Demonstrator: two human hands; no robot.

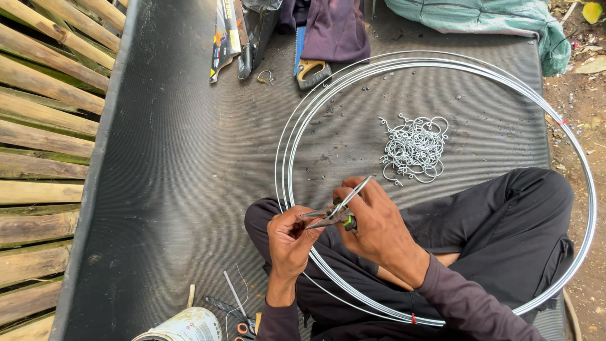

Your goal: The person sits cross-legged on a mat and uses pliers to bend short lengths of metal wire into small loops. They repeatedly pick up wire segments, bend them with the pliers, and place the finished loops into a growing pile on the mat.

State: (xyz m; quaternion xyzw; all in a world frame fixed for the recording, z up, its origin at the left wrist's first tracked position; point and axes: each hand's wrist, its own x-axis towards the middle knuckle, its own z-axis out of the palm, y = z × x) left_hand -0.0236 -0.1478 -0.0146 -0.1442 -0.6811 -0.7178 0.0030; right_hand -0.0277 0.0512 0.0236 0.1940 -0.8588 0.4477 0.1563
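Sitting cross-legged on the dark ribbed mat (177, 189), you have both hands close together just above your lap. Your right hand (372, 221) is closed around the green-and-black handles of a pair of needle-nose pliers (328, 218), whose tips point toward your left hand (289, 240). A short straight piece of wire (351, 194) also rises from your right fingers, slanting up and to the right. Your left hand is curled, its thumb and fingertips pinched right at the plier tips; whether they grip wire there is too small to tell.

Around you lies a large coil of silver wire (442, 63), several loops wide, passing over your legs and under your hands. Inside the coil, ahead of your knees, sits a heap of small bent wire hooks (413, 148). At the mat's far edge lies a handsaw with a yellow-and-grey handle (311, 72) beside dark cloth. Near your left elbow stand a white tin (186, 325) and a few cut wire pieces (235, 293). Bamboo slats (44, 126) border the mat on the left.
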